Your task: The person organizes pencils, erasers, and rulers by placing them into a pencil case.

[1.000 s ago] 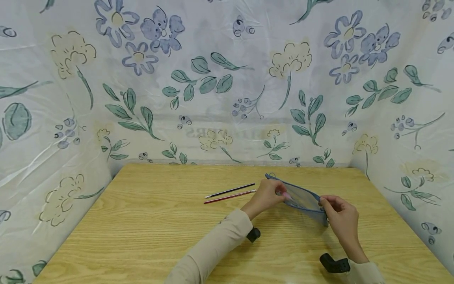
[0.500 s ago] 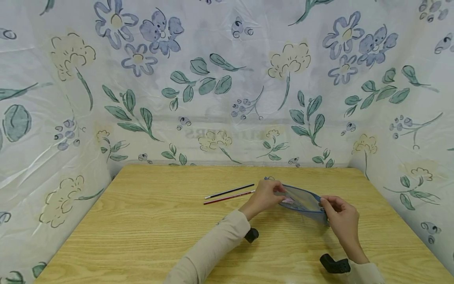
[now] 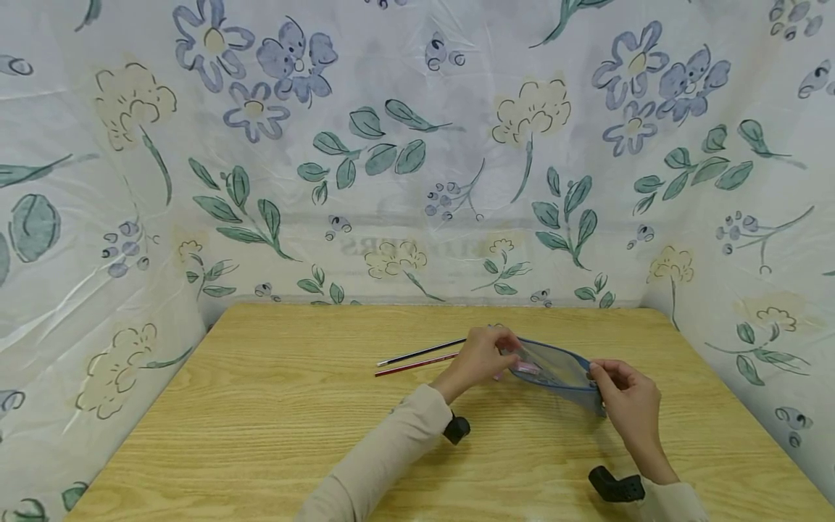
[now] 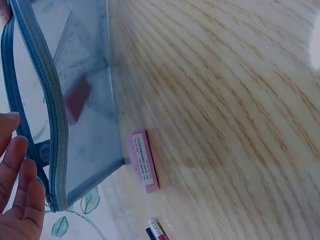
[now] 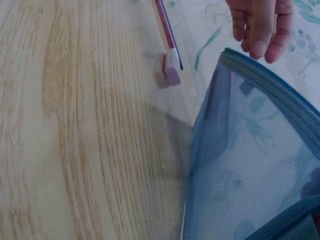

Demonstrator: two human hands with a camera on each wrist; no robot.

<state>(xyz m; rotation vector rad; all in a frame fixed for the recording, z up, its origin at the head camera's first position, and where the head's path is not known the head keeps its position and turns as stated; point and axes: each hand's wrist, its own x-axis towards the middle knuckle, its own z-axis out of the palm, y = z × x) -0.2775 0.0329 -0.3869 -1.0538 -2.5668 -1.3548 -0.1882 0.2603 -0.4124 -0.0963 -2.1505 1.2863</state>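
Note:
A blue zippered mesh pouch stands with its mouth open at the table's right-centre. My right hand pinches its right end. At the other end, my left hand is by the rim, holding nothing visible, its fingers loosely bent. Inside the pouch lie a pink block, seen through the mesh, and a clear triangular ruler. A pink eraser with a white barcode label lies on the table just outside the pouch; in the head view the left hand largely hides it.
A dark pencil and a red pencil lie side by side left of my left hand, their right ends hidden behind it. The wooden table meets a floral curtain at the back and sides.
My left hand has let go of the pink block, which now lies inside the pouch, and has drawn slightly left. The eraser outside has come partly into view. My right hand stays put.

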